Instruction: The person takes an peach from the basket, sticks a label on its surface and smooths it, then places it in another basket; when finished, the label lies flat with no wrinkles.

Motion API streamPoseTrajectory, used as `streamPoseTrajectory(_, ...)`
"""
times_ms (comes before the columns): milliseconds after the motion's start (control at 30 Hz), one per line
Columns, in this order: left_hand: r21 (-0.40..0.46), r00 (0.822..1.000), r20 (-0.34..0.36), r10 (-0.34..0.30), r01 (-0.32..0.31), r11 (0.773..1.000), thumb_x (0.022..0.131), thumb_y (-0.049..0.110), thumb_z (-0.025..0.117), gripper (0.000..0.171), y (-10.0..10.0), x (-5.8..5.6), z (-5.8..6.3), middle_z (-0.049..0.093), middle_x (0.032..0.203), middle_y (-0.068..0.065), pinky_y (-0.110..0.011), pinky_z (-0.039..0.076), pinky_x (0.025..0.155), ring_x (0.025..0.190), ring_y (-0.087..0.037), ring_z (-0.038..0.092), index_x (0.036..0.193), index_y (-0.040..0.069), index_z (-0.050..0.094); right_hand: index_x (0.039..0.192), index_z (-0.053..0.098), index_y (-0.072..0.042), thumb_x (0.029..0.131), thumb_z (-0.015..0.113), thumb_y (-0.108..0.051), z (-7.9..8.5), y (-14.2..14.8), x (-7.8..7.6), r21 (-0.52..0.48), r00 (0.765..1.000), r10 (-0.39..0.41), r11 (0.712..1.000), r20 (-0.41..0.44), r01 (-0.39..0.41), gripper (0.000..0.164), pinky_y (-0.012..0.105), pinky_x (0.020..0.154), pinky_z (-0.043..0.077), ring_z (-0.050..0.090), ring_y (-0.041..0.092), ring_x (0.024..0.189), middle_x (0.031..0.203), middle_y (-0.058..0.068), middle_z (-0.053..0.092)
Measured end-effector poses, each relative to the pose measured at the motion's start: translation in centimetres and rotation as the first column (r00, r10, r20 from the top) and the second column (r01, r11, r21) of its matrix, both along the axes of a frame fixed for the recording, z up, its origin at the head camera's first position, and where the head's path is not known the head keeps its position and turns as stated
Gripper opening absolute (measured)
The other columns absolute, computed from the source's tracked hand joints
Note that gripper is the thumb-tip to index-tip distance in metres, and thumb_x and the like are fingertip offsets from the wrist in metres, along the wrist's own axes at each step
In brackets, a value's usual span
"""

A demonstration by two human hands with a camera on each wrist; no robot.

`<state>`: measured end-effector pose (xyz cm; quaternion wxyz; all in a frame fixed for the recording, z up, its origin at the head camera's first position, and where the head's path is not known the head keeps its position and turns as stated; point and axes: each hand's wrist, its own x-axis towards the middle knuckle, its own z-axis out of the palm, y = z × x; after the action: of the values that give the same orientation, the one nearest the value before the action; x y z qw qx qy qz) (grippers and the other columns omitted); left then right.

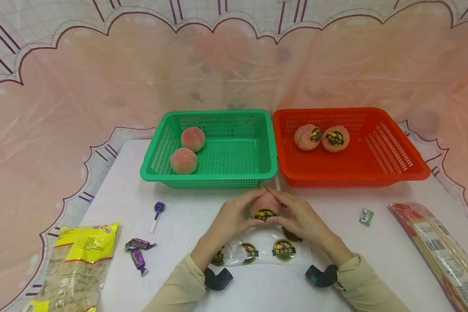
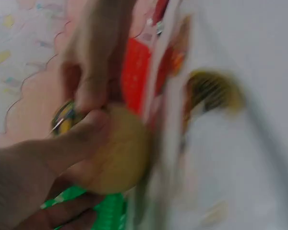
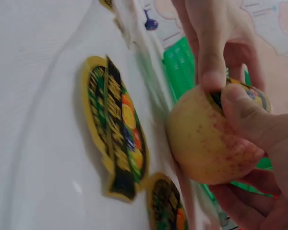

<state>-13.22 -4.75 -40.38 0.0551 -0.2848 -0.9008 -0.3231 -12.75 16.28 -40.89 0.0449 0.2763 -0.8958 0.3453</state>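
Your left hand (image 1: 231, 216) and right hand (image 1: 306, 219) hold one peach (image 1: 266, 203), fingers (image 3: 249, 115) curled around it. Nearer to you than these fingers lies the sticker sheet (image 1: 265, 255).

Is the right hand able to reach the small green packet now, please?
Probably yes: only bare table shows between the right hand and the small green packet. But the hand holds a peach, so it probably must let go first.
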Motion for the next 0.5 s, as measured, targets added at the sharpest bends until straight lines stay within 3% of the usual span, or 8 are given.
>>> streamPoseTrajectory(200, 0.029, 0.992, 0.084, -0.097, 0.094, 0.995, 0.071, 0.037, 0.07, 0.067, -1.1, -0.6, 0.4, 0.046, 0.131, 0.012, -0.028, 0.038, 0.099, 0.12, -0.008, 0.045, 0.131, 0.029, 0.041, 0.137, 0.033, -0.022, 0.075, 0.066, -0.041, 0.1, 0.4, -0.2, -0.012, 0.998, 0.055, 0.998, -0.001, -0.055, 0.072, 0.037, 0.089, 0.046, 0.054, 0.011, 0.109, 0.134, -0.003, 0.045)
streamPoseTrajectory(333, 0.064, 0.987, 0.102, -0.121, 0.115, 0.991, 0.073, 0.039, 0.067, 0.066, -1.4, -0.9, 0.3, 0.044, 0.133, 0.011, -0.03, 0.036, 0.101, 0.123, -0.009, 0.042, 0.132, 0.03, 0.039, 0.137, 0.032, -0.021, 0.077, 0.065, -0.039, -0.2, 0.6, -0.6, -0.021, 0.996, 0.086, 0.996, -0.019, -0.086, 0.071, 0.04, 0.092, 0.044, 0.05, 0.015, 0.115, 0.136, -0.002, 0.042)
streamPoseTrajectory(500, 0.109, 0.985, 0.125, -0.121, 0.108, 0.988, 0.074, 0.038, 0.065, 0.06, -1.5, -1.1, 0.0, 0.047, 0.131, 0.009, -0.029, 0.036, 0.101, 0.122, -0.008, 0.042, 0.13, 0.031, 0.042, 0.137, 0.031, -0.024, 0.079, 0.063, -0.038, -0.7, 0.8, -0.9, -0.045, 0.993, 0.114, 0.993, 0.03, -0.113, 0.068, 0.047, 0.097, 0.038, 0.041, 0.021, 0.124, 0.138, -0.002, 0.039)
